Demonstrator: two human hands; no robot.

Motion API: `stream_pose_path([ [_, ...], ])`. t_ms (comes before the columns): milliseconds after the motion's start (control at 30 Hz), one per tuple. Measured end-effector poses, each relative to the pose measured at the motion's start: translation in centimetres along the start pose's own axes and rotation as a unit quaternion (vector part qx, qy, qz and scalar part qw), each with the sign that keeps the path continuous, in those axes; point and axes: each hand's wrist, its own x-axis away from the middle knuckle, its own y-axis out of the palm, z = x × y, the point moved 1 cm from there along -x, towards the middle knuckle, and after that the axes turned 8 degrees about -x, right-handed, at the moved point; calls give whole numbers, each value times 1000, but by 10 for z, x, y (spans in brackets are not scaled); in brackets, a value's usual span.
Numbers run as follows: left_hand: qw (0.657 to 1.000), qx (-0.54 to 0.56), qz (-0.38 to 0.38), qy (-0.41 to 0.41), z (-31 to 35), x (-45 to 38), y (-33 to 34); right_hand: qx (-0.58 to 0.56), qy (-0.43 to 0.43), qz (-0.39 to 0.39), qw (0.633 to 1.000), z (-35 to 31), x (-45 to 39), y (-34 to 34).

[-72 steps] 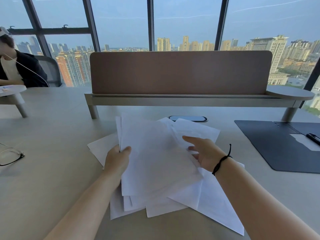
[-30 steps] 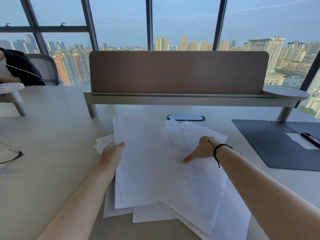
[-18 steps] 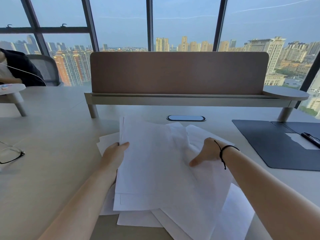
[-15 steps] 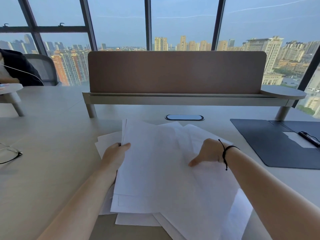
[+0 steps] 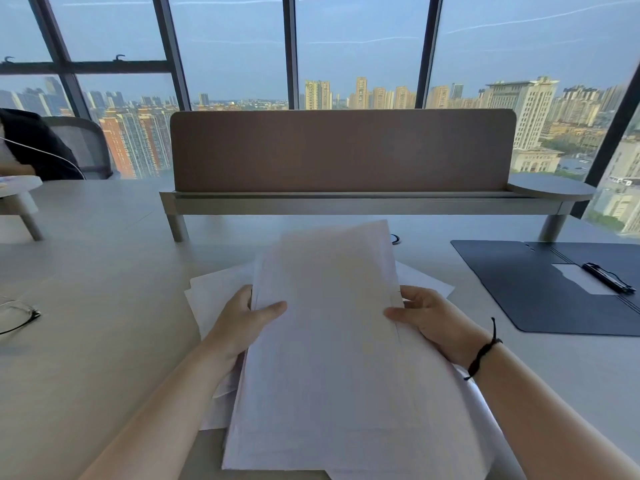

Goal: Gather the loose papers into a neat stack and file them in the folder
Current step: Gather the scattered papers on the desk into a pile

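Note:
A stack of white papers [image 5: 332,341] is held tilted above the table in front of me. My left hand [image 5: 242,323] grips its left edge, thumb on top. My right hand [image 5: 426,317], with a black cord at the wrist, grips the right edge. A few loose sheets [image 5: 214,292] still lie flat on the table under and beside the stack, poking out at left and right. The dark blue folder [image 5: 540,289] lies open on the table to the right, with a black clip [image 5: 609,277] and a white label inside.
A brown divider screen [image 5: 339,150] on a raised metal shelf stands across the table behind the papers. Eyeglasses [image 5: 17,315] lie at the left edge. Another person in dark clothing [image 5: 31,147] sits at far left. A grommet [image 5: 394,239] peeks out behind the stack.
My right hand has moved from pressing on the sheets to gripping the right edge. Both hands have pulled the spread papers into one stack and lifted its far end.

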Motion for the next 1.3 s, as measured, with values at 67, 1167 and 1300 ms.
stream_pose_path([
  [67, 997, 71, -7, -1, 2, 0, 2, -59, -18, -6, 998, 2, 6, 1],
  [1167, 985, 130, 94, -61, -9, -9, -23, 115, 13, 147, 982, -16, -7, 18],
  [1300, 973, 133, 160, -96, -21, -18, -42, 430, 78, 122, 891, -28, 5, 2],
])
